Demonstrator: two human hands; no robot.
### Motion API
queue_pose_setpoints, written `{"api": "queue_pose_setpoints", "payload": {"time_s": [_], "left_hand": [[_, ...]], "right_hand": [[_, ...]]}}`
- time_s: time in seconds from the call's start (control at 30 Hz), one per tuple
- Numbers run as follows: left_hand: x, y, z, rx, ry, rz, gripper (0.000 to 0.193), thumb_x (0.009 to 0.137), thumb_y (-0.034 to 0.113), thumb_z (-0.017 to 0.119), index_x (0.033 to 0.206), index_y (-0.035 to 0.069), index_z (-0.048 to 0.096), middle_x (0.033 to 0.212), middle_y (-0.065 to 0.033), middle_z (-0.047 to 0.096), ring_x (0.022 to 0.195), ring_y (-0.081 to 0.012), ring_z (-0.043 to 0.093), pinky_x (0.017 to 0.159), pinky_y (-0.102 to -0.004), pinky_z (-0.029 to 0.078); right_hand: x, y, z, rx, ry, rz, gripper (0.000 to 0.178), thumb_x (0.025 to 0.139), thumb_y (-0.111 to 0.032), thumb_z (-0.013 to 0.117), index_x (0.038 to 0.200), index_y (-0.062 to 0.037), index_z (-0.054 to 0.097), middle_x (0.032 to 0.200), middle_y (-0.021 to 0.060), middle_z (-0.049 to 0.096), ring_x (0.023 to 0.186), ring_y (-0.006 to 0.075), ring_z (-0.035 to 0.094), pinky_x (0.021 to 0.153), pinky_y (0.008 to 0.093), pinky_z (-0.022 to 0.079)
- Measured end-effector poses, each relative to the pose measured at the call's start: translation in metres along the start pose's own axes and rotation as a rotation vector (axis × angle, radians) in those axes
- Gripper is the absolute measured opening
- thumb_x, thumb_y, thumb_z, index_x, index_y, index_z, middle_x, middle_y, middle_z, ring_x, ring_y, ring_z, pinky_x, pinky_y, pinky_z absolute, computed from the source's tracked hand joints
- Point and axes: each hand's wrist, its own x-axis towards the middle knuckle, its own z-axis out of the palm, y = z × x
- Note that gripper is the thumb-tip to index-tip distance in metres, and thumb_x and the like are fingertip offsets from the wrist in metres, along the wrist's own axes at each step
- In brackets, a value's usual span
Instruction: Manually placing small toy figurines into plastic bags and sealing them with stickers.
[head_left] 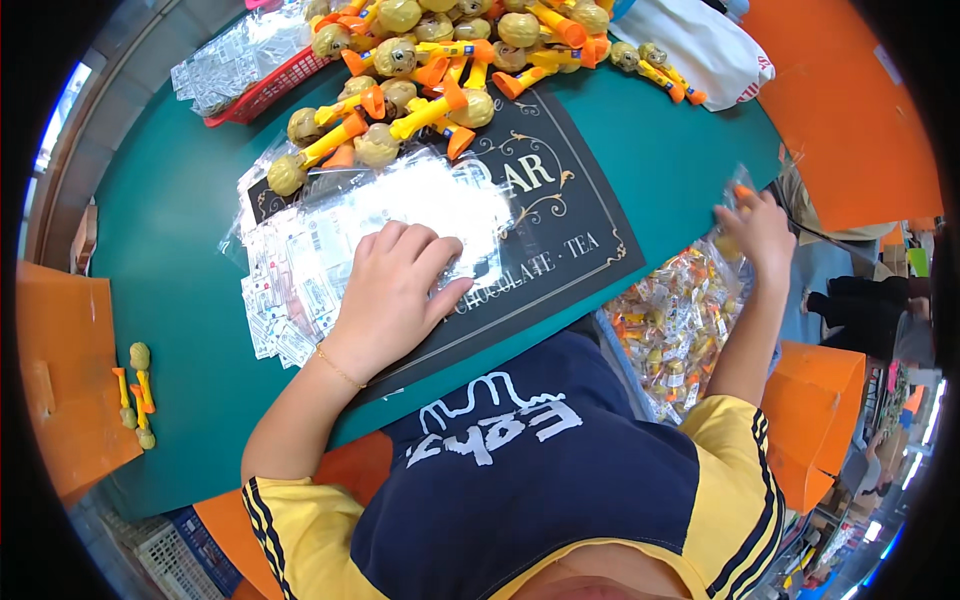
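My left hand [400,275] lies palm down, fingers spread, on a spread stack of clear plastic bags [300,245] with printed white labels. Out to the right, my right hand [760,232] is closed on a bagged toy [741,192] with an orange end showing inside the clear wrapping. It is held beyond the table edge, above a container full of bagged toys [672,325]. A heap of loose yellow-and-orange toys [440,50] with round gold heads covers the far side, some close to the bags.
Under the bags lies a black printed mat [590,205] on the green table [150,250]. A red basket [265,90] of more bags stands far left. A white cloth bag [700,45] is far right. Several loose toys [141,385] lie near the left edge, by an orange panel [70,370].
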Motion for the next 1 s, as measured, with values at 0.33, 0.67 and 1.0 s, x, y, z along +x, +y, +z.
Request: {"api": "queue_pose_setpoints", "payload": {"time_s": [0.33,0.67,1.0], "left_hand": [[-0.007,0.014,-0.03,0.018,-0.17,0.003,0.036,0.076,0.028,0.067,0.105,0.009,0.058,0.099,-0.0061,0.054,0.098,-0.0247,0.049,0.084,-0.0366,0.038],[-0.005,0.003,-0.04,-0.012,-0.346,-0.071,0.024,0.08,0.03,0.064,0.088,0.008,0.057,0.088,-0.0067,0.055,0.087,-0.025,0.053,0.074,-0.0361,0.04],[-0.002,-0.004,-0.014,-0.115,-0.163,-0.117,0.023,0.082,0.023,0.06,0.102,0.012,0.058,0.077,-0.0071,0.057,0.077,-0.0264,0.055,0.068,-0.0384,0.041]], "right_hand": [[0.095,-0.018,0.012,0.393,0.36,-0.475,0.047,0.08,-0.034,0.066,0.112,0.0,0.057,0.114,0.0164,0.058,0.103,0.0311,0.057,0.087,0.0371,0.044],[0.158,-0.086,0.048,0.392,0.143,-0.506,0.038,0.077,-0.023,0.063,0.108,-0.0047,0.053,0.104,0.0172,0.057,0.098,0.0341,0.054,0.086,0.0386,0.044],[0.031,-0.141,0.023,0.766,0.151,-0.743,0.025,0.083,-0.009,0.054,0.107,-0.0001,0.054,0.1,0.015,0.057,0.091,0.0275,0.057,0.08,0.0331,0.046]]}}
